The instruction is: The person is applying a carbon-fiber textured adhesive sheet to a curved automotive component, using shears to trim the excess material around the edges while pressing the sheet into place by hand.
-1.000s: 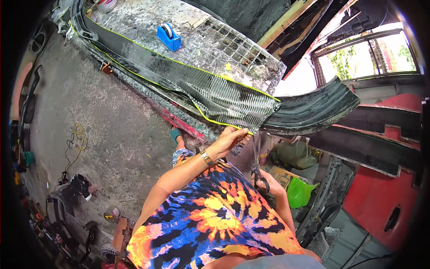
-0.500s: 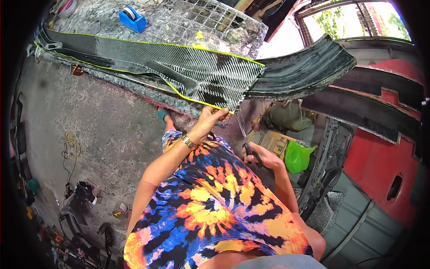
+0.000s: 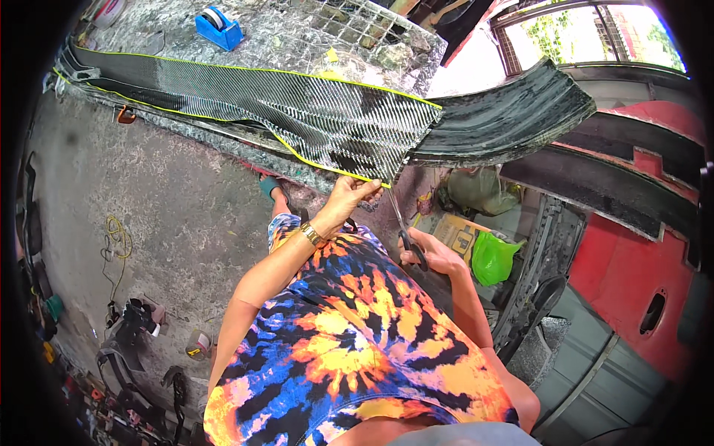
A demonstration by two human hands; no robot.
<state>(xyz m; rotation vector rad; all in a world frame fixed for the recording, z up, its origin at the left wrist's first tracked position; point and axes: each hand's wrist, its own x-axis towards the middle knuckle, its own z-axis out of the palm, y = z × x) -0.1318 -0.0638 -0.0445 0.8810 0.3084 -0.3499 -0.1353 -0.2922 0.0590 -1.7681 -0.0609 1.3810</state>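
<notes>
A long strip of black and silver woven cloth (image 3: pixel 297 104) with a yellow edging lies over a dark curved trough (image 3: pixel 520 111), which sticks out past the cloth's right end. The left hand (image 3: pixel 351 199) pinches the cloth's near right corner between thumb and fingers. The right hand (image 3: pixel 437 253) is wrapped round the handles of some scissors (image 3: pixel 413 251), whose blades point up at that corner, just beside the left fingertips; whether they bite into the cloth I cannot tell. A gold watch (image 3: pixel 312 235) sits on the left wrist. Beyond the cloth, on a grimy table (image 3: pixel 275 37), stand a blue tape dispenser (image 3: pixel 219 34) and a wire grid (image 3: pixel 349 22). Right of the scissors are a cardboard box (image 3: pixel 454 236) and a green bag (image 3: pixel 492 260), and farther right a red panel (image 3: pixel 625 275); a yellow cord (image 3: pixel 123 239) lies on the floor (image 3: pixel 178 193) at left
</notes>
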